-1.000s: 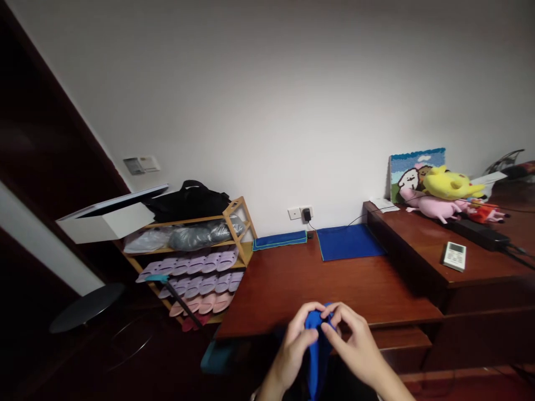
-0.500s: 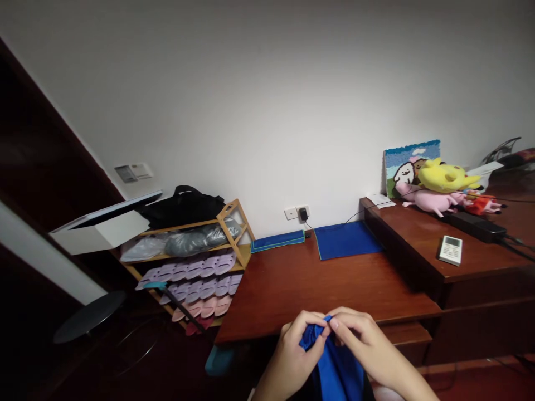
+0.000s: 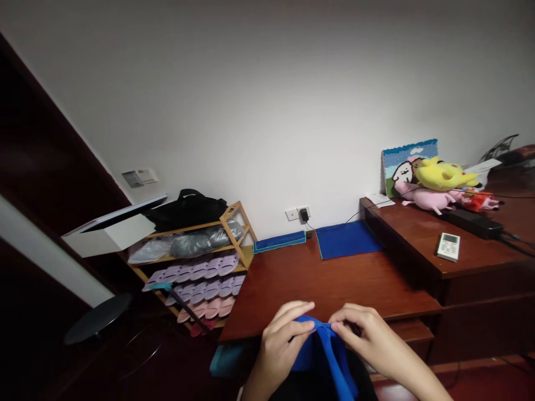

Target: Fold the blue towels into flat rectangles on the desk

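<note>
A piece of blue fabric (image 3: 334, 365) hangs in folds from my two hands at the table's near edge, its lower part over my lap. My left hand (image 3: 278, 348) pinches its upper edge between thumb and fingers, some fingers raised. Close by on the right, my right hand (image 3: 365, 333) grips the same edge with thumb and forefinger, and a short taut stretch spans the gap. Whether the fabric is a bag or a flat cloth cannot be made out.
On the brown table (image 3: 288, 289) lie a folded blue cloth (image 3: 280, 241) and a spread blue cloth (image 3: 350, 240) by the wall. The raised desk holds plush toys (image 3: 445, 175) and a small white device (image 3: 448, 247). Left stands a slipper rack (image 3: 234, 245).
My hands have moved slightly apart, the left one shifting left. The bunched fabric between them has opened out into a stretched edge. The view has turned slightly.
</note>
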`<state>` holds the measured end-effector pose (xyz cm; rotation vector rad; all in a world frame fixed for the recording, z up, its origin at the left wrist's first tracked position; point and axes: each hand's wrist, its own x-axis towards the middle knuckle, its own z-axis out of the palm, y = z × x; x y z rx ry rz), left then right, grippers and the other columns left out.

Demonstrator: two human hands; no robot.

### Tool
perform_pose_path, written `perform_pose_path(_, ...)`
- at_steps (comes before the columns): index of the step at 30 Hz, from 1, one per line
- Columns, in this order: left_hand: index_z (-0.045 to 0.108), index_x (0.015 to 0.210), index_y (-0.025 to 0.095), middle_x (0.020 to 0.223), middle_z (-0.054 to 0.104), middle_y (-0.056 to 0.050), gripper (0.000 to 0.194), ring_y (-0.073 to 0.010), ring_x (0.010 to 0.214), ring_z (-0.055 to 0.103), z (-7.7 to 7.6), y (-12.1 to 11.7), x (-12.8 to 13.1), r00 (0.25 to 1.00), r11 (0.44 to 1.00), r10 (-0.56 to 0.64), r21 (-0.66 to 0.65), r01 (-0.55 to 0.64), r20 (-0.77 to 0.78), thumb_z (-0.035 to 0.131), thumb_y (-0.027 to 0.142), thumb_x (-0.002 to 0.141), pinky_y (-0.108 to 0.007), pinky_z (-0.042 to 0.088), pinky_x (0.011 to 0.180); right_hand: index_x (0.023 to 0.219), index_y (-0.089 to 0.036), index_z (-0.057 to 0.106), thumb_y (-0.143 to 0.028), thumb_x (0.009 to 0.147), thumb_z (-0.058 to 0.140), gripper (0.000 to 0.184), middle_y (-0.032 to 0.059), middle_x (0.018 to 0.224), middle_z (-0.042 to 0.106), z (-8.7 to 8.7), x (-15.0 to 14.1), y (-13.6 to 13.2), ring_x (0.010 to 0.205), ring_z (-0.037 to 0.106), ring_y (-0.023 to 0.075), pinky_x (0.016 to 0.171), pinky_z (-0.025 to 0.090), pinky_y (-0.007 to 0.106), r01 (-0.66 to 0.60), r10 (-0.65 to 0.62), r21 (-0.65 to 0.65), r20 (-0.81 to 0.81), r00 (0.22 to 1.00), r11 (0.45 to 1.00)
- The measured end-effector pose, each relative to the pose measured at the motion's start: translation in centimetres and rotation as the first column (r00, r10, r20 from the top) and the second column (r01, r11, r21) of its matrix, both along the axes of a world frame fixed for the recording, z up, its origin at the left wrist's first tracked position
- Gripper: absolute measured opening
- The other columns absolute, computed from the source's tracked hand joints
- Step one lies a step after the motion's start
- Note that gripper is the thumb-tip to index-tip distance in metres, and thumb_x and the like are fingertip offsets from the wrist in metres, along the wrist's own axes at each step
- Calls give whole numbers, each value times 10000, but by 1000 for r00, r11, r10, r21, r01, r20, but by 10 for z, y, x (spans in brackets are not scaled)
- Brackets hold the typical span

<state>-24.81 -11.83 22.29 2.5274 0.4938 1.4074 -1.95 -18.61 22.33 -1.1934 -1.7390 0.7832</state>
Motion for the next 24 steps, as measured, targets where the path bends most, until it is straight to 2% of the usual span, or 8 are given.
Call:
perform_pose_path(3,767,906,277,1059,769,-39,143,-191,971,715,-6,2,-14,982,991,136,-7,-136,134,725,141,886,-324,608,837,967,-252,699,-513,1026,447,367,34,978,718,-2,7,-1,955,649,194,884,486,297,126,-126,62,-9,992,990)
perform_pose_path(6,770,836,240,897,716,-26,52,-160,790,684,-13,10,-40,850,922,376,-243,-302,369,773,290,848,-258,582,682,1026,-252,666,-554,1008,458,367,42,1008,728,-9,24,1,959,663,197,870,498,286,327,-317,71,-117,941,942)
perform_pose_path(9,748,909,206,789,677,-3,310,-141,677,635,-17,25,-73,650,789,558,-572,-223,516,837,458,750,-229,533,585,1077,-249,661,-617,964,495,419,49,1013,743,-16,47,4,945,682,206,842,516,279,546,-518,68,-236,822,835)
perform_pose_path(11,717,978,210,806,681,7,443,-138,690,637,-17,35,-96,564,729,600,-678,-94,567,872,497,678,-221,529,598,1084,-244,669,-649,934,514,459,55,1015,749,-20,62,5,936,690,214,832,527,286,666,-625,72,-283,727,742)
perform_pose_path(15,665,966,244,877,688,20,482,-145,796,659,-17,48,-137,494,686,625,-728,21,604,913,453,608,-220,553,694,1091,-249,685,-690,892,530,509,53,987,749,-22,87,0,867,687,215,761,533,298,800,-757,51,-293,585,598)
perform_pose_path(20,627,966,281,852,672,37,373,-149,791,651,-25,54,-180,426,675,641,-733,80,638,844,372,676,-238,560,688,1113,-235,671,-674,894,541,507,71,1054,725,-25,116,-8,913,664,230,867,522,370,894,-809,101,-390,439,437)
perform_pose_path(22,618,921,260,839,656,41,283,-132,789,642,-31,62,-191,346,677,685,-735,22,641,780,312,695,-218,543,700,1116,-222,661,-659,896,542,503,95,1076,717,-35,129,-4,933,655,243,888,516,394,904,-814,103,-402,419,415)
perform_pose_path(24,598,845,232,822,642,42,192,-115,766,626,-39,74,-195,291,643,743,-763,-66,602,714,266,696,-208,526,706,1111,-213,655,-641,888,534,498,107,1052,717,-52,141,6,923,653,251,865,515,398,898,-833,71,-349,430,433)
